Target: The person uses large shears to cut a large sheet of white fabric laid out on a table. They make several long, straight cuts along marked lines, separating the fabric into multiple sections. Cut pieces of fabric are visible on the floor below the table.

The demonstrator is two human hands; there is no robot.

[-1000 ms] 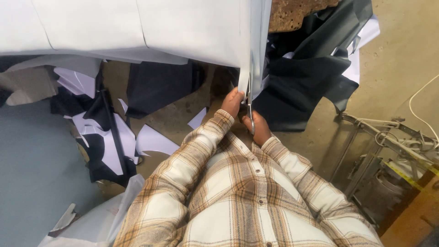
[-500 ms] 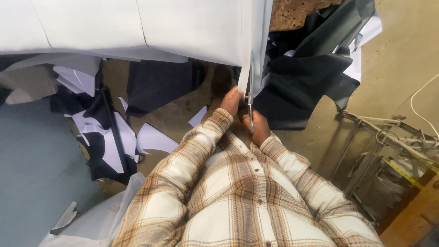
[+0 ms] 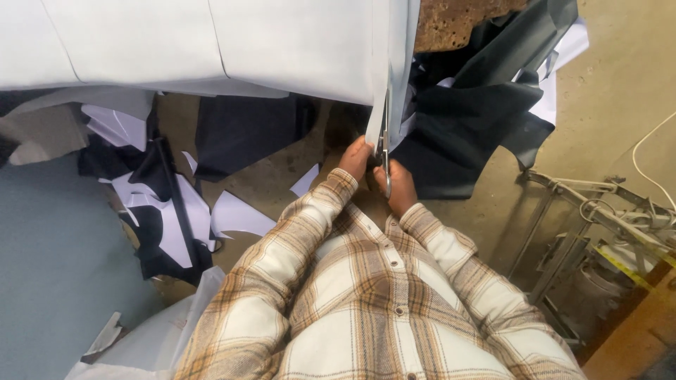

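Both hands are working right at the lower right corner of the big pale grey sheet (image 3: 211, 42) hanging off the surface, around 12 o'clock from the plaid-sleeved chest. The left hand (image 3: 354, 159) is pinching the hanging strip (image 3: 394, 105) at the sheet's edge, fingers (image 3: 361, 146) closed on it. The right hand (image 3: 400, 184) is wrapping snugly around the scissors (image 3: 384, 151), blades pointing up along the strip just beside the left fingers. Black scraps (image 3: 465, 134) are crowding 1 o'clock, white offcuts (image 3: 232, 214) are littering the floor at 9, and a metal frame (image 3: 598, 211) is boxing in 3 o'clock.
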